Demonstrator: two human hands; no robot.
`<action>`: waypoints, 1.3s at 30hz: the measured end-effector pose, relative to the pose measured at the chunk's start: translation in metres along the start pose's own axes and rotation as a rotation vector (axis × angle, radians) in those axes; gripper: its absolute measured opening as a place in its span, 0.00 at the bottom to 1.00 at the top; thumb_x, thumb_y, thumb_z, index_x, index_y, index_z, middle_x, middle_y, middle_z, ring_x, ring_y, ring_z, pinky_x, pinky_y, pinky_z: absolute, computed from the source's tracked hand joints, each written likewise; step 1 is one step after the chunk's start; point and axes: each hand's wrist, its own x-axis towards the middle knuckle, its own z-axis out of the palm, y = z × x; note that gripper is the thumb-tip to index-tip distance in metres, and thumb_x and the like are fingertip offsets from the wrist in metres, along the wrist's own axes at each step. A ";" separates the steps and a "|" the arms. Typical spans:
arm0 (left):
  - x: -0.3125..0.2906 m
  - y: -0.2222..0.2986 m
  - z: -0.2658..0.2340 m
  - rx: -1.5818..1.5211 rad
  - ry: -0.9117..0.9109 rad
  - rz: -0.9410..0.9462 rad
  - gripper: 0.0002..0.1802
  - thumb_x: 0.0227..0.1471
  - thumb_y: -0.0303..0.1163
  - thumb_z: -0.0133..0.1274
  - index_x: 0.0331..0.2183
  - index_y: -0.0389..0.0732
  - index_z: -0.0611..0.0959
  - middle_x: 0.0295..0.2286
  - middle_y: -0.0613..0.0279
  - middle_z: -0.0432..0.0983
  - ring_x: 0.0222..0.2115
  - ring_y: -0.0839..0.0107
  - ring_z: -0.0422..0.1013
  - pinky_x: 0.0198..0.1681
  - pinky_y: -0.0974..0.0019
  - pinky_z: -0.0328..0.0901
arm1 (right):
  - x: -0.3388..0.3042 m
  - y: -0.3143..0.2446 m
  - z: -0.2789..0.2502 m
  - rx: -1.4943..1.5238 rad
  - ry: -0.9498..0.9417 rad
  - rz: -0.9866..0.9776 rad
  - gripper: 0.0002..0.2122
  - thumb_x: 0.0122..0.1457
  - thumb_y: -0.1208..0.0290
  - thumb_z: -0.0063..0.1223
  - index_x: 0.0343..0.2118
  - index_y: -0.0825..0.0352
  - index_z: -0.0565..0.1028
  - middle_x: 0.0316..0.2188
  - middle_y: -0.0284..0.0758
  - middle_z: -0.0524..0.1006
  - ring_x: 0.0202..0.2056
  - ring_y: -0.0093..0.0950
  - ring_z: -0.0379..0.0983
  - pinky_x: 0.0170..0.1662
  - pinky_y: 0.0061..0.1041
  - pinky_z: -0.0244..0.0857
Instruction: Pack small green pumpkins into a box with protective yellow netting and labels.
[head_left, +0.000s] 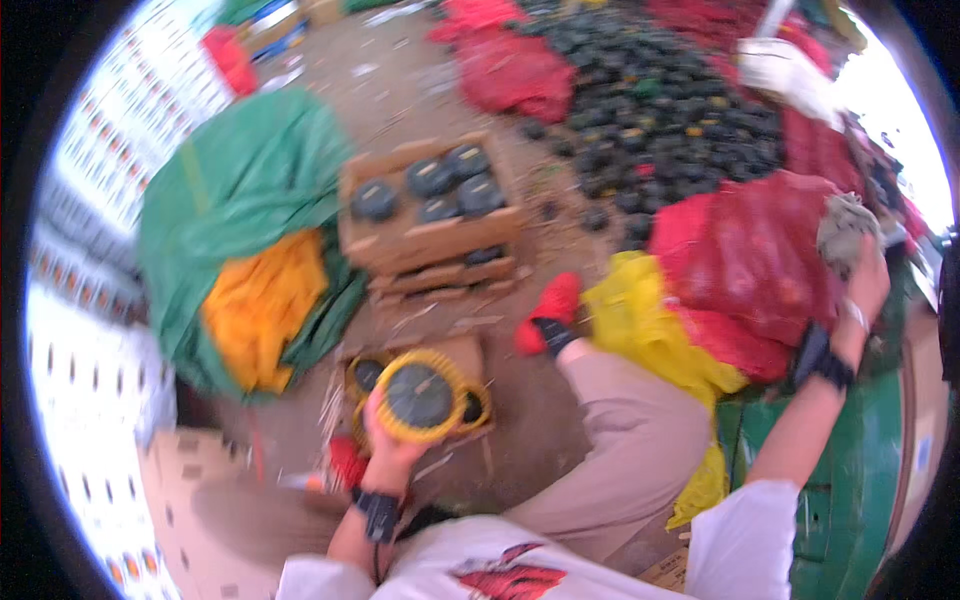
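Low in front of me, my left hand [388,430] is closed round a dark green squash [420,393] that sits in a yellow foam net sleeve [455,385]. Below it a cardboard box [470,352] holds more dark squash in yellow sleeves, partly hidden by the one in my hand. Far out to the right, my right hand [870,280] grips a crumpled grey cloth [845,235], beside red mesh sacks [760,260].
Ahead stands an open cardboard box [430,236] with several squash. A large heap of squash [660,110] covers the far right floor. A green tarp [240,150] with orange cloth [265,305] lies left, near stacked white cartons [95,330]. Yellow sacking [650,320] lies by my leg.
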 end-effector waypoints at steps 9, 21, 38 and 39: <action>0.003 -0.032 -0.037 -0.289 -0.385 0.097 0.32 0.48 0.52 0.37 0.50 0.42 0.62 0.48 0.57 0.61 0.48 0.62 0.59 0.53 0.58 0.52 | -0.417 -0.155 0.115 0.072 -0.782 -0.812 0.15 0.40 0.54 0.54 0.32 0.54 0.74 0.47 0.30 0.64 0.50 0.38 0.54 0.41 0.38 0.58; -0.065 -0.009 0.023 0.205 -0.006 0.036 0.28 0.41 0.31 0.45 0.48 0.40 0.63 0.43 0.56 0.64 0.43 0.64 0.64 0.47 0.60 0.60 | -0.439 -0.162 0.103 0.011 -0.663 -0.629 0.11 0.50 0.69 0.43 0.35 0.67 0.72 0.36 0.45 0.71 0.37 0.39 0.68 0.41 0.29 0.61; -0.057 -0.004 0.021 -0.263 -0.296 -0.119 0.32 0.42 0.55 0.38 0.45 0.43 0.70 0.43 0.55 0.66 0.41 0.52 0.65 0.37 0.40 0.62 | -0.391 -0.090 0.118 0.294 -0.865 -0.011 0.11 0.52 0.71 0.44 0.36 0.71 0.70 0.27 0.45 0.73 0.30 0.37 0.72 0.33 0.28 0.64; -0.052 -0.001 0.014 -0.163 -0.271 -0.078 0.32 0.41 0.54 0.38 0.45 0.44 0.70 0.43 0.55 0.66 0.43 0.52 0.64 0.40 0.40 0.60 | -0.369 -0.089 0.107 0.255 -0.851 0.088 0.12 0.53 0.70 0.44 0.36 0.72 0.70 0.29 0.45 0.74 0.32 0.35 0.72 0.35 0.27 0.63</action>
